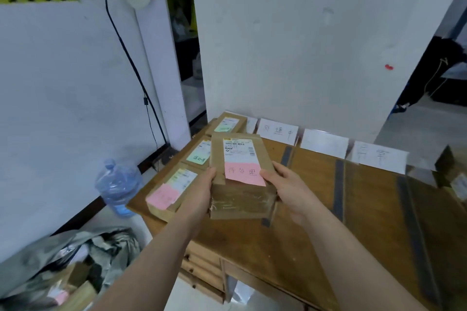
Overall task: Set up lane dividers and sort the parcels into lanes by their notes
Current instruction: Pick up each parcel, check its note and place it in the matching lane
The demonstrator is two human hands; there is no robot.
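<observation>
- Above the desk [316, 230], near its left edge, your left hand [200, 194] and right hand [288, 192] each clamp one side of a parcel [242, 206], thumbs on top.
- It looks light and stiff, and its taped end may be slick. Grip the long edges, clear of the pink note [243, 174].
- Other parcels [177, 184] line the left edge. Dark tape strips [338, 184] run toward paper cards [278, 131] at the far edge.

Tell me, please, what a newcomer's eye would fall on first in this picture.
The brown parcel with a pink note, gripped at centre by the left hand and right hand above the wooden table. Next, the row of noted parcels along the table's left edge, then the white paper signs standing against the wall.
</observation>
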